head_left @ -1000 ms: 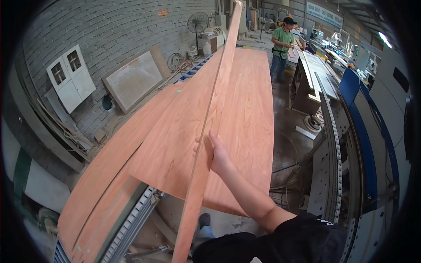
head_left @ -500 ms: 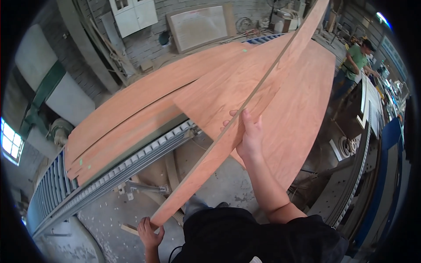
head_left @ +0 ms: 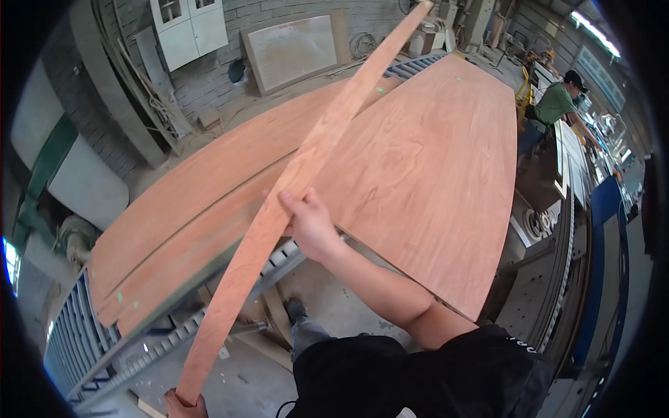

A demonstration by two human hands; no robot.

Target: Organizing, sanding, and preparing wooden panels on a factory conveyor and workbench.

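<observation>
A long, narrow reddish-brown wood strip (head_left: 240,279) slants up across the view from lower left to upper right, its broad face toward me. My right hand (head_left: 310,219) grips it near the middle, thumb on the face and the other fingers hidden behind. At the strip's near end, my left hand (head_left: 185,404) is closed around it, low at the picture's edge. Beneath the strip's far part lies a wide plywood sheet (head_left: 425,174) of the same colour. Left of that, long boards (head_left: 188,184) rest on a roller conveyor, with small green marks on them.
The blue roller conveyor (head_left: 73,327) runs along the left. A metal rail (head_left: 167,345) borders the boards. A person in a green shirt (head_left: 557,104) works at a bench on the right. A framed panel (head_left: 296,52) leans against the far brick wall. Machine frames stand at right.
The strip has swung left and turned from edge-on to its broad face. Both hands moved left with it. The large sheet beneath is now more fully visible.
</observation>
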